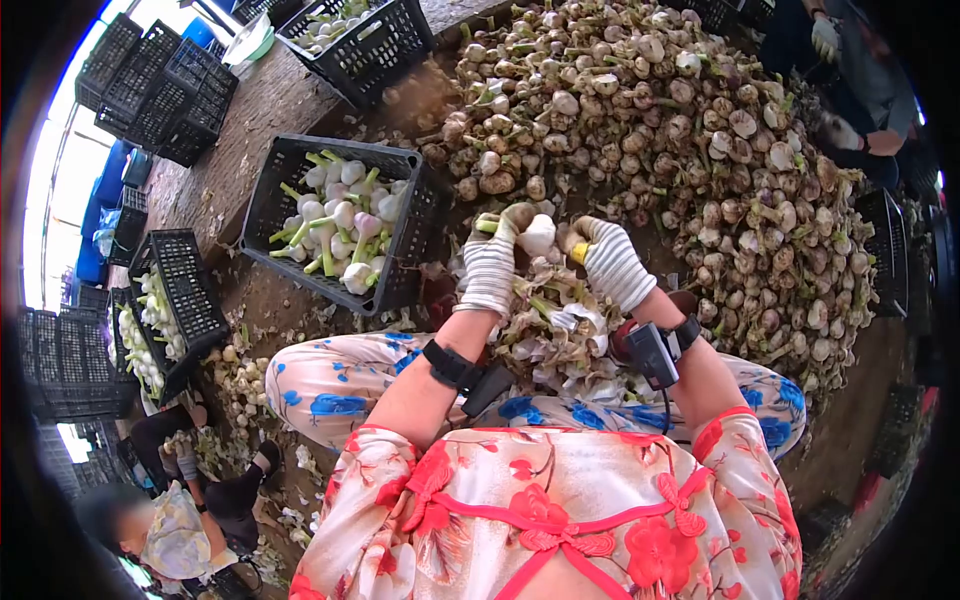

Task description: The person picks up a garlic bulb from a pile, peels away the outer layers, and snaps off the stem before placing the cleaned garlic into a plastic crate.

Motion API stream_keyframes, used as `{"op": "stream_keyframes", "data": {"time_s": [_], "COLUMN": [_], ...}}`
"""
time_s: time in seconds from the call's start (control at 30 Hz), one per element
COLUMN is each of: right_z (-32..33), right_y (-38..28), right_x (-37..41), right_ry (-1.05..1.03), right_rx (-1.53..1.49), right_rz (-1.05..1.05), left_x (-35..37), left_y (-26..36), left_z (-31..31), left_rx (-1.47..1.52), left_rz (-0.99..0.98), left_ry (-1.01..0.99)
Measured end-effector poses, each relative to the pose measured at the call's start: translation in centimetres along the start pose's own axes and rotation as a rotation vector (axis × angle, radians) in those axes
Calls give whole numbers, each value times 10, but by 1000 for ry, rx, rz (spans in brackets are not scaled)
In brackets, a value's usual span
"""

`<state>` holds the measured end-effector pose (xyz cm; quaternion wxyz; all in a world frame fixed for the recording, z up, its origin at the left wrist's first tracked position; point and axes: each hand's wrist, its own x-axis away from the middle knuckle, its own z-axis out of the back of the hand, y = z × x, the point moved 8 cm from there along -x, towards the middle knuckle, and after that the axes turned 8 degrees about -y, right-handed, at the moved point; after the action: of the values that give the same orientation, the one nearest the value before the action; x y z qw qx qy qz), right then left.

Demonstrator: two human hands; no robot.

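A whitish garlic bulb (538, 236) with a short green stem is gripped in my left hand (490, 262), which wears a striped work glove. Close to the bulb's right side, my gloved right hand (614, 264) has its fingers curled together. A yellow band or piece shows at those fingers; what they hold, if anything, is hidden. Below both hands, a heap of papery garlic skins and trimmings (560, 335) lies between my legs. To the left, a black plastic crate (262, 200) contains several cleaned garlic bulbs (345, 215) with green stems.
A large pile of unpeeled garlic (640, 110) spreads ahead and to the right. More black crates (365, 60) stand on the left, some holding garlic. A person (185, 525) sits at lower left; another person's gloved hand (825, 38) is at upper right.
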<state>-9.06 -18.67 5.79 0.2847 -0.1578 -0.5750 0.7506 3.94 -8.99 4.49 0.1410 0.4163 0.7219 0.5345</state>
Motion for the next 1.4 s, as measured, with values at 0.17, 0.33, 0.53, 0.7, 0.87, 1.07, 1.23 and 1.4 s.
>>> {"op": "stream_keyframes", "data": {"time_s": [0.17,0.33,0.53,0.7,0.87,1.07,1.23,1.4], "right_z": [-10,1,3,3,-5,29,13,-6], "right_y": [33,-21,-11,-36,-56,46,9,-14], "right_x": [9,12,3,11,12,-1,7,2], "right_ry": [-60,-18,35,75,119,143,-17,-53], "right_rx": [322,242,205,393,470,666,496,281], "right_rz": [-31,-175,52,36,161,-129,-217,110], "left_x": [-1,3,-2,-1,-3,-2,-3,2], "left_y": [-9,-11,0,4,-1,-1,-17,-28], "left_z": [8,1,2,1,3,3,-2,0], "left_rx": [184,125,120,45,-27,242,277,347], "left_rz": [237,178,22,-25,-144,66,339,412], "left_ry": [61,68,44,35,-12,89,-56,-69]}}
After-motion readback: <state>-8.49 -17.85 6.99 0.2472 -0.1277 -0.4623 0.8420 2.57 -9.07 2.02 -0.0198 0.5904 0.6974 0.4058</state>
